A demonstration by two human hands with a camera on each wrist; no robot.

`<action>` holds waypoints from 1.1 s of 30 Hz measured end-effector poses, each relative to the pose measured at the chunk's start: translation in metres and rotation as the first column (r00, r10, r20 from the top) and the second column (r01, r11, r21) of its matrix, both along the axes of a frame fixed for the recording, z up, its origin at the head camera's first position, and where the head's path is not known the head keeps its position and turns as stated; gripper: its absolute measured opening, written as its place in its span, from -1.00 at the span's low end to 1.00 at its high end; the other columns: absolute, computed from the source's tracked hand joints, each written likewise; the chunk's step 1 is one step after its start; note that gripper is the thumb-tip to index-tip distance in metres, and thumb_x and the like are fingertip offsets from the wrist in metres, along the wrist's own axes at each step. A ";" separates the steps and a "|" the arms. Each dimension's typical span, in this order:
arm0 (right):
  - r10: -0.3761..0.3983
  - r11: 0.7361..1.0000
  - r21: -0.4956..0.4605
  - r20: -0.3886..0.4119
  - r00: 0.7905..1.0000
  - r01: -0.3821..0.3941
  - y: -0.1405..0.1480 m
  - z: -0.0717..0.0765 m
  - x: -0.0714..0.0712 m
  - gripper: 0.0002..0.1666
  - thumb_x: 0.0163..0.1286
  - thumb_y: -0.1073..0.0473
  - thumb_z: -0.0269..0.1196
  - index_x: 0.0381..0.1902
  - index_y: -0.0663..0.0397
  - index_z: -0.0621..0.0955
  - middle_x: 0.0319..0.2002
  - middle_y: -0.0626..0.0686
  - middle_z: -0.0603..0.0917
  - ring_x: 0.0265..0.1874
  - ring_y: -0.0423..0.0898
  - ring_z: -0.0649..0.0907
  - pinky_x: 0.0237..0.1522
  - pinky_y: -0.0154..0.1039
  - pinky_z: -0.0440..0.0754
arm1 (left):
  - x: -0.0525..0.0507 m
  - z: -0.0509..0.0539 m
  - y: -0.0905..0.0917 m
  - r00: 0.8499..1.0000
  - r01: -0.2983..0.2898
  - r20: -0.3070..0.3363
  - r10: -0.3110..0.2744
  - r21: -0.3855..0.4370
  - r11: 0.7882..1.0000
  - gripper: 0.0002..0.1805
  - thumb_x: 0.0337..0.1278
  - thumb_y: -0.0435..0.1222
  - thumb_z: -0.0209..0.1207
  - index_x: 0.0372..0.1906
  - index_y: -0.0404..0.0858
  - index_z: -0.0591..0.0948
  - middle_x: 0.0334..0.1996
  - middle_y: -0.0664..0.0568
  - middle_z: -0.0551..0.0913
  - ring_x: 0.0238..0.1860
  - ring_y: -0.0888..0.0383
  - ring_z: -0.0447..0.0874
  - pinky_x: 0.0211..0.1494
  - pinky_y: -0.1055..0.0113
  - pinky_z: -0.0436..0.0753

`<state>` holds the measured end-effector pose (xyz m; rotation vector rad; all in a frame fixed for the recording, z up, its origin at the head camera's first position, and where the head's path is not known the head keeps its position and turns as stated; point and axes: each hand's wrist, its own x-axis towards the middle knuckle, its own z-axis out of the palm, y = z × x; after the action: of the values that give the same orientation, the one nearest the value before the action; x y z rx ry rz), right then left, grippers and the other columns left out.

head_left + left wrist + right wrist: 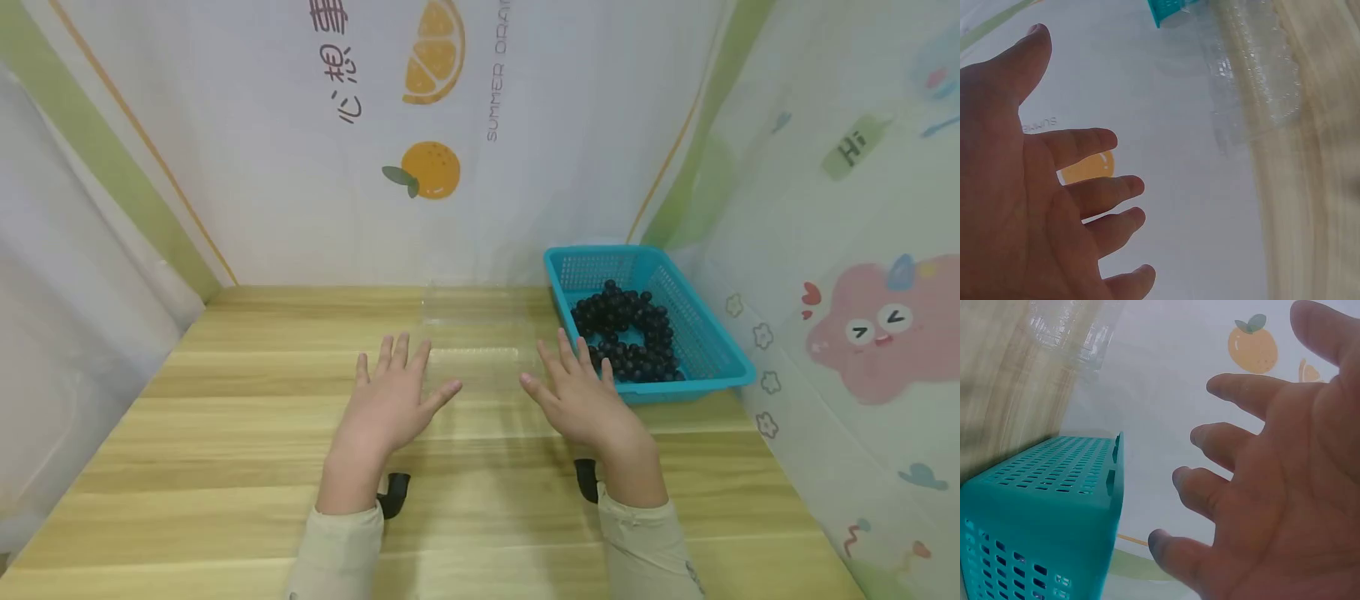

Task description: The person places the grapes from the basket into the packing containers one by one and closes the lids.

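Both hands hover over the wooden table with fingers spread and nothing held. My left hand (390, 406) is just left of a clear plastic container (474, 350), also seen in the left wrist view as a clear box (1260, 69). On the container's other side, my right hand (583, 402) is near the front left corner of a blue plastic basket (708, 337). Dark grapes (615, 312) lie in bunches inside that basket. From the right wrist view, the basket's perforated wall (1029, 519) hides the grapes almost wholly.
A white curtain (300, 192) with orange prints hangs behind the wooden table (225, 433). Another printed curtain (847, 350) runs along the right side, close to the basket. At the left hangs more pale cloth (75, 275).
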<state>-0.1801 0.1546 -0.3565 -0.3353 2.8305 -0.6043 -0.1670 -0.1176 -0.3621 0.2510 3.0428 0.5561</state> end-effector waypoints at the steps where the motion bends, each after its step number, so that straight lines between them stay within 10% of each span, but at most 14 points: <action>1: 0.001 1.000 0.003 -0.001 1.000 -0.001 0.000 -0.001 0.000 -0.08 0.73 -0.37 -0.18 0.78 -0.12 -0.14 0.76 0.13 -0.42 0.73 0.30 -0.37 0.62 0.52 -0.45 | -0.001 -0.002 -0.001 1.000 -0.001 0.006 0.001 0.002 1.000 -0.02 0.55 0.33 -0.05 0.74 -0.20 0.09 0.74 -0.32 -0.09 0.76 -0.32 -0.25 0.70 -0.47 -0.22; 33: 0.021 1.000 -0.022 0.013 1.000 -0.021 -0.003 -0.011 0.002 -0.08 0.72 -0.38 -0.18 0.78 -0.14 -0.14 0.75 0.13 -0.43 0.72 0.32 -0.38 0.62 0.52 -0.43 | -0.042 -0.066 -0.024 0.973 -0.031 0.228 -0.028 0.253 0.967 0.14 0.52 0.42 -0.15 0.76 -0.22 -0.30 0.73 -0.36 -0.07 0.71 -0.37 0.00 0.72 -0.31 0.12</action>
<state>-0.1777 0.1511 -0.3672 -0.3631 2.8056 -0.6310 -0.2086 -0.1414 -0.4282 0.1766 2.7450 0.9101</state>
